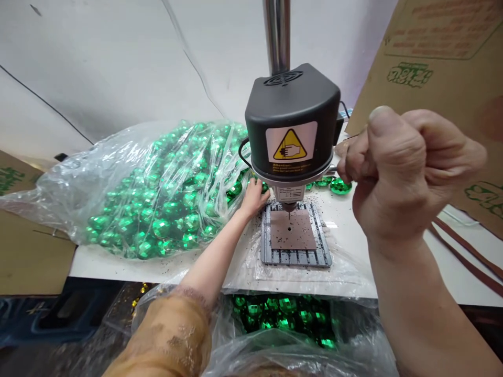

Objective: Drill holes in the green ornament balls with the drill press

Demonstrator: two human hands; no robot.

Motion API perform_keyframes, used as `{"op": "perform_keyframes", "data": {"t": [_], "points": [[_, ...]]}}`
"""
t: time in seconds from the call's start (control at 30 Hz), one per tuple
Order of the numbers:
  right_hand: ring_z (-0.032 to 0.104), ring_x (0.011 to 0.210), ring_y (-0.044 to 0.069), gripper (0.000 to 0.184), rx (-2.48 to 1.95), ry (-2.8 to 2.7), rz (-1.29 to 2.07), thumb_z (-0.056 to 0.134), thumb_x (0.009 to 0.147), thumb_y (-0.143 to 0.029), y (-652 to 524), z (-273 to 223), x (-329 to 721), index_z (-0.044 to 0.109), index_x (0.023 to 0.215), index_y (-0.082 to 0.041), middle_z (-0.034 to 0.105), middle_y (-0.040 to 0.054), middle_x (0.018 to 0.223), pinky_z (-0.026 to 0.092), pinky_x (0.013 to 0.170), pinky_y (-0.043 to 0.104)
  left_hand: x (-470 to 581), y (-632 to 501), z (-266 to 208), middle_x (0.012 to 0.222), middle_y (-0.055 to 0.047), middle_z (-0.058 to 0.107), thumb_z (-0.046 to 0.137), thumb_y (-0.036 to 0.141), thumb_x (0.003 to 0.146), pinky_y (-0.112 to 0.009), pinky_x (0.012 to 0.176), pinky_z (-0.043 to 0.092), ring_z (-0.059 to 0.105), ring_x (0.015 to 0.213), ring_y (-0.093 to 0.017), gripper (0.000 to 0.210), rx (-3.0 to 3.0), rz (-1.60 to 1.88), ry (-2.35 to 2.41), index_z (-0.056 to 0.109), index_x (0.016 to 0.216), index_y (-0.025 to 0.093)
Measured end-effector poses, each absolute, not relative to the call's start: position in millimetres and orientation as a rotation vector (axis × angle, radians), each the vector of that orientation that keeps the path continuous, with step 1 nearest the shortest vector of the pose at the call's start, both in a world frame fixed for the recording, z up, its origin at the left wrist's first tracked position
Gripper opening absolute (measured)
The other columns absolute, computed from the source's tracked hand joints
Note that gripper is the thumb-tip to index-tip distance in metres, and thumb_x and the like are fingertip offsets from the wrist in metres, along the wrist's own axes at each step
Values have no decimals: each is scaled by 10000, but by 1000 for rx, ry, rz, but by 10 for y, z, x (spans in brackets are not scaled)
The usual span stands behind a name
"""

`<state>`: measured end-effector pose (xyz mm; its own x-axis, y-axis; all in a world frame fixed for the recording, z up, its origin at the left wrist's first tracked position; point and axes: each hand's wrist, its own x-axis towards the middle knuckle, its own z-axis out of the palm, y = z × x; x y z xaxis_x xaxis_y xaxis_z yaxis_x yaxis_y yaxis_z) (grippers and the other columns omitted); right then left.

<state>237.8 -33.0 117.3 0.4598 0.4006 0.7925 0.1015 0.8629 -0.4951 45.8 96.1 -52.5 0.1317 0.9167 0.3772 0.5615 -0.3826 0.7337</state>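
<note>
A small bench drill press (291, 123) with a black head and a yellow warning sticker stands on a white table (118, 264). Its bit hangs over a brown pad (293, 230) with a hole, on the grey slotted base (295, 256). My left hand (254, 198) reaches under the drill head, beside a clear bag of green faceted beads (165, 209); whether it holds a bead is hidden. My right hand (404, 167) is raised close to the camera, fist closed around the drill's thin lever handle (346, 140).
A second open bag of green beads (286, 317) sits below the table's front edge. Loose green beads (340, 186) lie behind the drill. Cardboard boxes (444, 68) stand at right and left. Brown straps (467, 256) lie at right. Dark drill debris is scattered on the table.
</note>
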Motion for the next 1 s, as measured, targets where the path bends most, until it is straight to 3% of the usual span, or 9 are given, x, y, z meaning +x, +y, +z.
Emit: {"op": "perform_keyframes", "data": {"t": [0.13,0.23,0.43,0.53,0.63,0.8,1.0], "points": [[377,438,80,479,-522,-1100,222,625,880,-217,-345,1167,2391,309,521,-202,323,-53,469,291,440,305,298,372,-452,1069,-58,652,689,336,806,-325,751,535,645,851,-191,446,1443,1232,1301,529,1209,233],[359,445,75,468,-513,-1101,238,619,887,-224,-334,1162,2388,315,532,-199,308,-54,476,272,454,299,275,-3,-393,1036,-43,661,646,425,821,-261,595,467,624,714,-150,473,1048,1131,1047,505,1237,248],[333,425,62,468,-428,-1089,243,620,879,-201,-313,1169,2379,317,522,-197,320,-62,460,234,446,300,367,-259,-357,938,-52,687,697,475,794,-248,516,430,616,667,-150,519,952,1018,1005,546,1223,225],[346,423,68,467,-467,-1108,244,603,893,-196,-334,1180,2381,318,524,-208,312,-64,472,246,453,304,385,-278,-368,927,-32,686,707,508,818,-264,556,484,633,665,-146,481,1096,1009,1070,555,1176,225],[349,432,56,466,-504,-1127,237,588,913,-204,-361,1186,2376,314,536,-208,298,-63,498,262,465,279,398,-282,-369,1073,-52,698,757,471,798,-286,658,533,670,807,-169,486,1294,952,1055,604,1187,223],[313,450,43,510,-631,-1144,187,593,921,-422,-383,1191,2366,301,561,-210,288,-56,515,290,465,257,453,-207,-426,1112,-72,703,803,439,780,-335,879,531,669,993,-202,552,1421,1012,1002,575,1225,205],[312,453,40,540,-606,-1139,208,614,910,-418,-393,1207,2368,274,549,-206,282,-60,507,279,476,263,502,-116,-540,1131,-90,695,835,447,751,-341,897,522,660,1014,-209,557,1513,984,995,589,1176,182]]}}
